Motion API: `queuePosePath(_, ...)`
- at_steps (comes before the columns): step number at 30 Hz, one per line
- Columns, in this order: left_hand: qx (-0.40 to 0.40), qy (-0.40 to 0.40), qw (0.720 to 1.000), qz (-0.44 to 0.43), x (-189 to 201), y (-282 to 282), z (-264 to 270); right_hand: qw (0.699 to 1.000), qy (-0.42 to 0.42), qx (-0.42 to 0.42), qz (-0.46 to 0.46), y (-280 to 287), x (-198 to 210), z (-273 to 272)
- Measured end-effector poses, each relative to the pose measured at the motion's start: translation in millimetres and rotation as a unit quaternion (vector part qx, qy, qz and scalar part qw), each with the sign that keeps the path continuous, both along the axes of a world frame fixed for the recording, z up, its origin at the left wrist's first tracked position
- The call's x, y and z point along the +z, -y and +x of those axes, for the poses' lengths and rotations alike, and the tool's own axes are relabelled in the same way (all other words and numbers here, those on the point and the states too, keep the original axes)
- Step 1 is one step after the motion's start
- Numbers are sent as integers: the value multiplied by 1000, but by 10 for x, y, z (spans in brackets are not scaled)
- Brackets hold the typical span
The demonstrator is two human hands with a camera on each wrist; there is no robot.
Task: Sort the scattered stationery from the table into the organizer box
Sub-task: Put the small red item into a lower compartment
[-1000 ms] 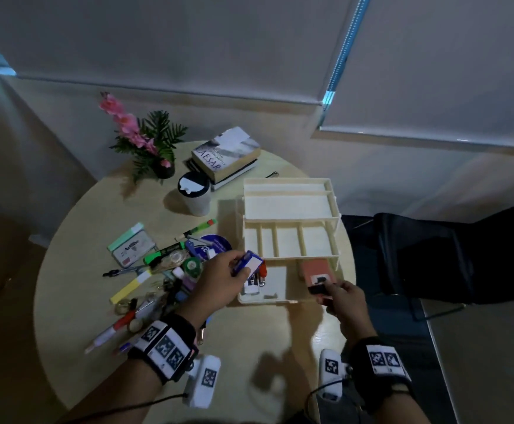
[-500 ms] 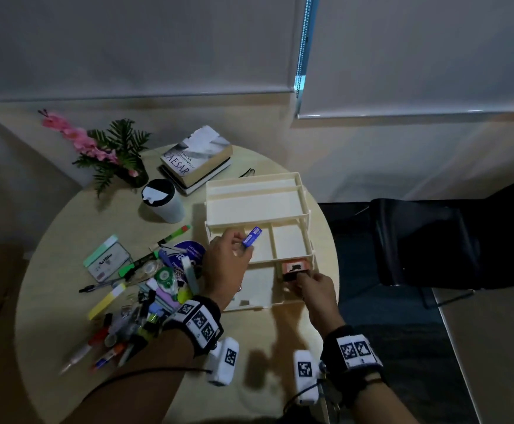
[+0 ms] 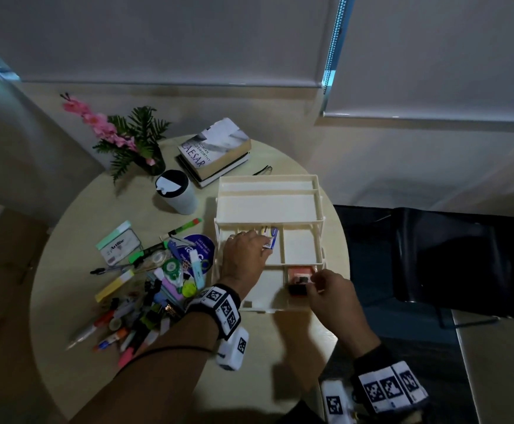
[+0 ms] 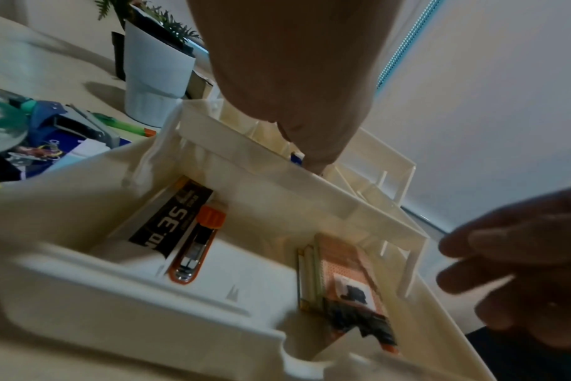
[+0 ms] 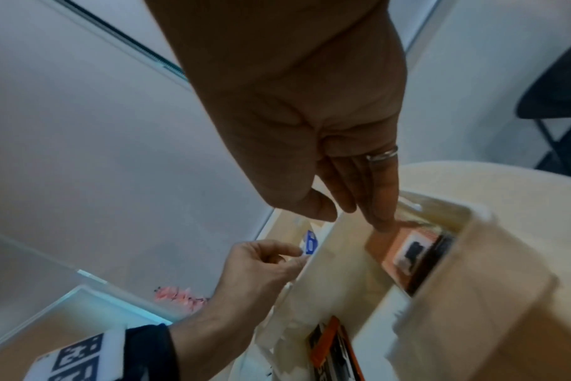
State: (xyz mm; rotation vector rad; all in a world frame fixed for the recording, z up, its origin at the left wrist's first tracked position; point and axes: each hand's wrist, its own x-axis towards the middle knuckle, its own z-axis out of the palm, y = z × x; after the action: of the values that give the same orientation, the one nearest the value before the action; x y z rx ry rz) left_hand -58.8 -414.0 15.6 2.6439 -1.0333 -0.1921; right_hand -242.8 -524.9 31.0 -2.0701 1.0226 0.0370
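Cream organizer box, centre frame, both hands inside.
Left hand pinches blue-white packet; right hand fingers straight, touching orange pad.

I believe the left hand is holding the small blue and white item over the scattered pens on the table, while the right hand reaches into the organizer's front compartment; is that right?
Not quite. The left hand pinches the small blue and white item over a middle compartment of the organizer box, not over the scattered pens. The head view shows this. The right hand does reach into the front compartment.
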Motion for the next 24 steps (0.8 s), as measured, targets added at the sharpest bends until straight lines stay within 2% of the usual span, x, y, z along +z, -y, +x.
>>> queuePosePath(4, 11, -10, 1000, -2, -15, -12, 27, 995, 47, 88, -30, -24, -6, 241)
queuePosePath(9, 15, 5, 1000, 27, 13, -26, 85, 968, 93, 208, -103, -126, -20, 642)
queuePosePath(11, 25, -3, 999, 24, 15, -45, 95, 957, 67, 245, -143, -164, -36, 811)
queuePosePath(13, 42, -19, 999, -2, 0, -98, 87, 946, 5, 271, -176, -196, -85, 943)
queuePosePath(15, 50, -46, 997, -40, 14, -202, 66, 939, -33, 279, -198, -223, -136, 1017)
queuePosePath(18, 61, -65, 992, -85, 60, -483, 95, 938, -46, 275, -204, -251, -217, 1050)
queuePosePath(24, 103, -64, 984, -131, 139, -1371, 293, 954, -8, 224, -201, -376, -244, 1043)
